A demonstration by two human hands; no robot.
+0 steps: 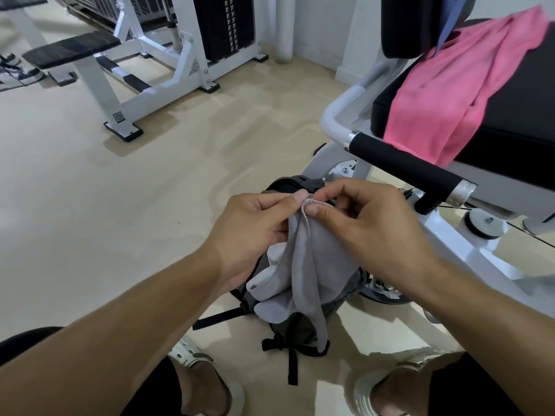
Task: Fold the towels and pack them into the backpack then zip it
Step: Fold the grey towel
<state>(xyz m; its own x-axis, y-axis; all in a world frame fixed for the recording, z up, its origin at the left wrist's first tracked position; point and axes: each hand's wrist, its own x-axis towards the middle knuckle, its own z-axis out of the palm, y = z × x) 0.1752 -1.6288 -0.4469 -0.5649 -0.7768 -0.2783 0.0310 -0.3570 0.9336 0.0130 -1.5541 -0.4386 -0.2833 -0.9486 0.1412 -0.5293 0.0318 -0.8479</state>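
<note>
Gym room, pale beige floor [90,190]. Far left there's a white weight machine [156,55] with black pads and some sneakers [18,70] beside it. Down the middle, the dark backpack [295,328] sits on the floor between the person's feet. Left hand [255,232] and right hand [369,223] both pinch the top hem of a grey towel [306,265] hanging over the bag. On the right, a pink towel [459,94] drapes across a black bench seat [510,121].
</note>
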